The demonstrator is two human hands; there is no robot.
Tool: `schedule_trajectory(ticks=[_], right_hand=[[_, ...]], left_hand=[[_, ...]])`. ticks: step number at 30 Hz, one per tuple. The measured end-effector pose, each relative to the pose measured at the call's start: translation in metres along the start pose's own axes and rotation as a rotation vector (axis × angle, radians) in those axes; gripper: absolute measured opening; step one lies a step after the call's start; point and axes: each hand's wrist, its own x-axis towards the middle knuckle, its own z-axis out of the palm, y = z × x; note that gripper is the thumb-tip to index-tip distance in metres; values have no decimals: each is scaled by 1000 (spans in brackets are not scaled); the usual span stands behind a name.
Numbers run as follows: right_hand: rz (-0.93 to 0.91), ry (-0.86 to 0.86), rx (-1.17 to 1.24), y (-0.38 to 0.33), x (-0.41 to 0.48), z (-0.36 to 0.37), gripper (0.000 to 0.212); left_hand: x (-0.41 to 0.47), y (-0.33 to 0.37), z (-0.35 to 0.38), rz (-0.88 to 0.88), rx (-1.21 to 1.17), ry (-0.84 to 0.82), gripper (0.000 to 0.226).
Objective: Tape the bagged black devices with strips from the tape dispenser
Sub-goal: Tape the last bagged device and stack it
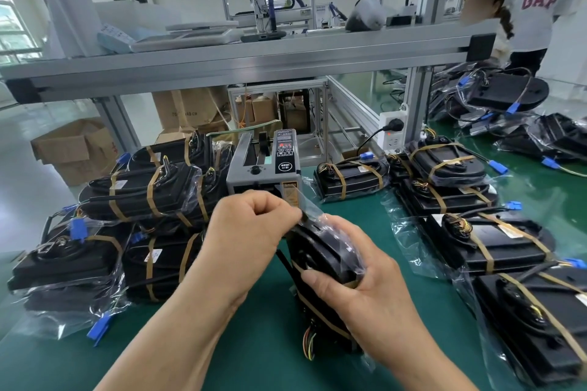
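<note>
Right hand (359, 292) around bagged device (320, 247)

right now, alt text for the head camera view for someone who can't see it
A right hand grips a bagged black device stood on end on a green mat in front of a grey tape dispenser, while the left hand pinches the bag's top. Piles of taped bagged devices lie on both sides.

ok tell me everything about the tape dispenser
The tape dispenser is a grey box standing upright on the green mat between stacks of taped devices. Its black side panel has a red display, buttons and a round label; a black knob sits on top. A tan strip shows at its outlet.
</note>
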Motion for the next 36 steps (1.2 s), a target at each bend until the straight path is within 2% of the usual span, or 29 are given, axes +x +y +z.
schedule_trajectory(ticks=[2,4,6,8,12,16,21,26,30,36], right_hand=[[8,-9,-2,0,0,-1,62],[6,4,-11,-3,0,0,53],[19,55,-13,-5,1,2,37],[29,128,13,-3,2,5,31],[26,191,-52,-1,5,10,45],[50,219,-11,-1,5,12,43],[42,225,-32,-1,5,13,46],[49,225,-27,-2,4,13,41],[38,227,-13,-2,4,13,51],[48,227,0,2,3,15,60]], left_hand=[[1,2,-5,-12,-49,-18,17],[-1,3,-6,-25,-42,-120,20],[-4,1,-4,-36,-46,-204,18],[-3,-4,-2,-57,-78,-225,17],[-1,-10,-2,-93,-130,-215,19],[-1,-12,0,-72,-143,-218,37],[-2,-13,4,-67,-127,-169,17],[-4,-12,5,-44,-106,-131,34],[-6,-12,7,-13,-60,-109,19],[-7,-10,9,19,18,-63,15]])
